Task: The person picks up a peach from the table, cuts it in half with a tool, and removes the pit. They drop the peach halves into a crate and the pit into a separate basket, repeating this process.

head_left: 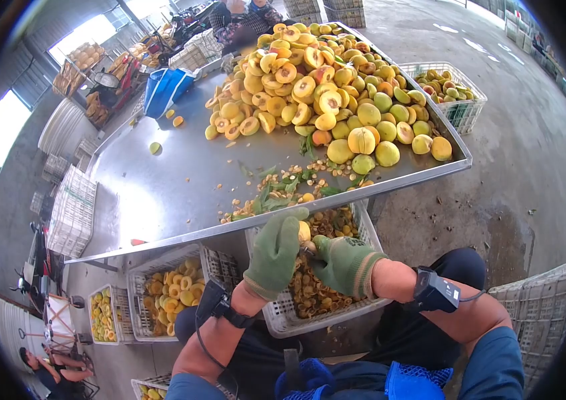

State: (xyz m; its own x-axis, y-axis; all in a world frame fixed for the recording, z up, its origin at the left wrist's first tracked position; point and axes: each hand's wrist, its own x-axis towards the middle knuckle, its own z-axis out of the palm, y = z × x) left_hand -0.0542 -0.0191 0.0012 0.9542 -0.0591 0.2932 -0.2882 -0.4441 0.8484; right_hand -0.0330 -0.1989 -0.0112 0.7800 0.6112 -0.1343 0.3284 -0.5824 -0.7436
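Note:
My left hand (275, 253), in a green work glove, is closed on a yellow peach (304, 231), mostly covered by the fingers. My right hand (346, 264), gloved the same way, meets it from the right with its fingers closed at the peach. A small brownish thing shows between the hands, too small to name. Both hands are above a white plastic crate (284, 325) holding small brown and yellow peach scraps (316, 298). Just beyond them runs the near edge of a metal table (183, 163), with a large heap of whole and halved peaches (303, 87) on it.
Pits and leaves (283, 189) lie near the table edge. A blue bag (165, 92) sits at the table's left. Crates of peach halves (175, 293) stand on the floor at left, another peach crate (448, 93) at right. People (246, 20) are behind the heap; another person (56, 373) is lower left.

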